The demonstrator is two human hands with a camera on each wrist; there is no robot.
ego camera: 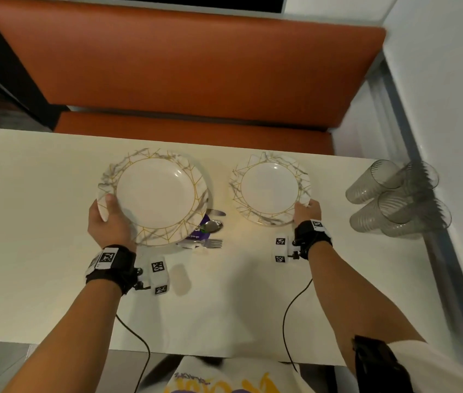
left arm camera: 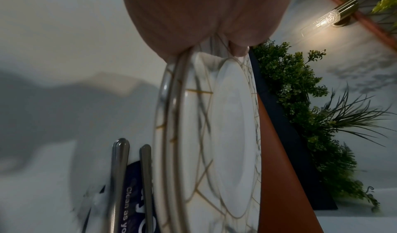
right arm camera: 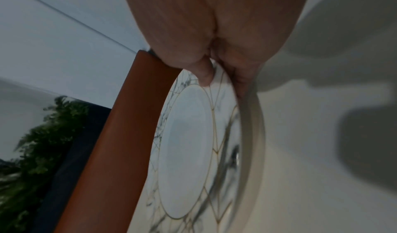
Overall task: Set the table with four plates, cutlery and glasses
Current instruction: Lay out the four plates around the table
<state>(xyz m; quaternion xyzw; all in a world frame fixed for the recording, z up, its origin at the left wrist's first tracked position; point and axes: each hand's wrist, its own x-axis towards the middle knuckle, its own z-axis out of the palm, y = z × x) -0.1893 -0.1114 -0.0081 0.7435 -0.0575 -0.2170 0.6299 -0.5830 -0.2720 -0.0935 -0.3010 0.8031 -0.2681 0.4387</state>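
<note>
The left hand [ego camera: 110, 219] grips the near-left rim of a marble-and-gold patterned plate [ego camera: 156, 194], thumb on top. The left wrist view shows more than one rim edge under this grip, so the hand probably carries a small stack, raised above the table [ego camera: 40, 222]. The right hand [ego camera: 308, 212] pinches the near-right rim of a second, matching plate [ego camera: 270, 188]; whether that plate rests on the table or hovers just above it cannot be told.

Risk, left side: a one-edge grip on stacked plates allows the lower plate to slide or tip out. Cutlery lies directly beneath: a spoon [ego camera: 212, 226], a fork [ego camera: 213, 243] and a knife tip [ego camera: 218, 213]. Lowering here would land the stack on metal, causing rocking or chipping.

Risk, right side: the clear tumblers [ego camera: 395, 199] stand clustered near the right table edge; a wide sweep of the arm could topple them.

Legible writing: a purple packet [left arm camera: 133, 196] beside the cutlery handles reads "Clean as yo…"; the remainder is hidden. No other text is readable.
</note>
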